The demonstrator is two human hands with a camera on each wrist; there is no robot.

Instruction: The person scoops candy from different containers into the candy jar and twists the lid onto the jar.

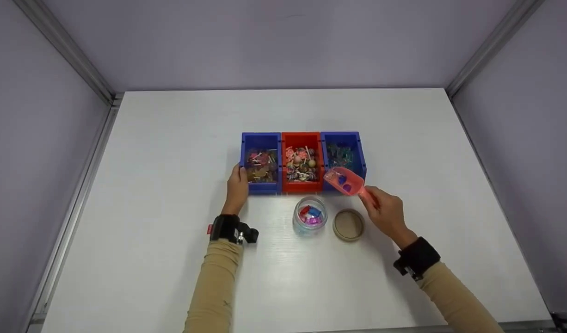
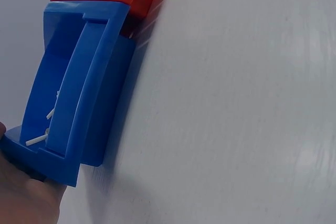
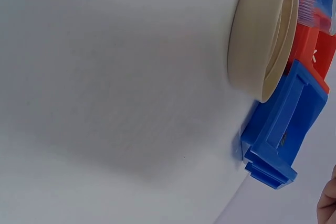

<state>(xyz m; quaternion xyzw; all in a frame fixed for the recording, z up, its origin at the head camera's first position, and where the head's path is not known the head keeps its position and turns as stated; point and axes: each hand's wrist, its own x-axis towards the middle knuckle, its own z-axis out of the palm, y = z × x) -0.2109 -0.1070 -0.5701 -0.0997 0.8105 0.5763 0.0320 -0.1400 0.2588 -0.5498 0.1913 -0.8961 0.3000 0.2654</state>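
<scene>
My right hand (image 1: 387, 212) grips the handle of a pink scoop (image 1: 350, 179), which holds a few wrapped candies (image 1: 342, 180), blue and purple among them. The scoop is above the front of the right blue bin (image 1: 360, 152), where greenish-blue pieces (image 1: 340, 155) lie. My left hand (image 1: 237, 190) holds the side wall of the left blue bin (image 1: 261, 188), filled with lollipops (image 1: 260, 159); in the left wrist view that hand (image 2: 29, 195) is at the bin's end. In front stands an uncapped clear jar (image 1: 299, 225) with red, blue and purple wrapped candies (image 1: 313, 212) inside.
Between the blue bins sits a red bin (image 1: 302, 187) of mixed lollipops. A round beige lid (image 1: 348, 225) lies right of the jar, close to my right hand. The white table (image 1: 172, 148) is bounded by pale walls (image 1: 283, 46) at the back and sides.
</scene>
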